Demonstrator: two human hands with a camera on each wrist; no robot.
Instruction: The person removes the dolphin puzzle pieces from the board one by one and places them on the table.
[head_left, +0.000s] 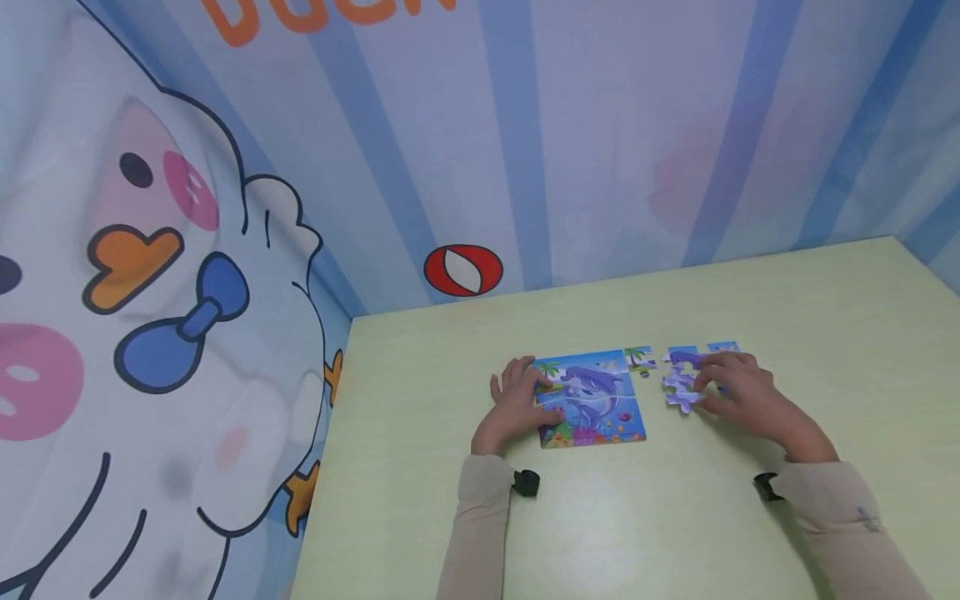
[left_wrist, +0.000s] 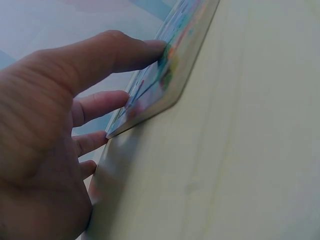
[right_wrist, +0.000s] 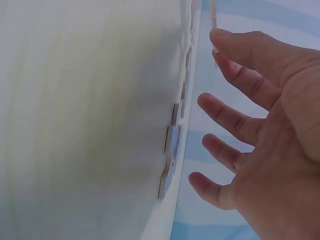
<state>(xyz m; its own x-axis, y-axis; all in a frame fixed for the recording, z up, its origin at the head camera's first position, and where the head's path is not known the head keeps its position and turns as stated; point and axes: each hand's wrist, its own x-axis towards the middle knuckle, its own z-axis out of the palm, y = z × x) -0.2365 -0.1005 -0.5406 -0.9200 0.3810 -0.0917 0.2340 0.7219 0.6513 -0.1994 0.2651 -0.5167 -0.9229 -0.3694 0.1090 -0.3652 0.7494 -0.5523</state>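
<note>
A flat board with a dolphin picture point(head_left: 592, 396) lies on the table. My left hand point(head_left: 516, 402) rests at its left side. In the left wrist view the thumb point(left_wrist: 145, 52) touches the picture near one corner, and another fingertip lies on it too. Right of the board, my right hand point(head_left: 742, 396) pinches a jigsaw piece point(right_wrist: 214, 22) between thumb and index finger, above the table. Its other fingers are spread and slightly bent. Near this hand lie several loose pieces, among them a palm-tree piece point(head_left: 640, 358) beside the board and a blue piece point(head_left: 722, 346) behind the hand.
The pale table point(head_left: 600, 525) reaches back to a blue striped cloth point(head_left: 600, 150). On the left hangs cloth with a large cartoon duck point(head_left: 255, 392). Black wrist straps point(head_left: 527, 483) show at both sleeves.
</note>
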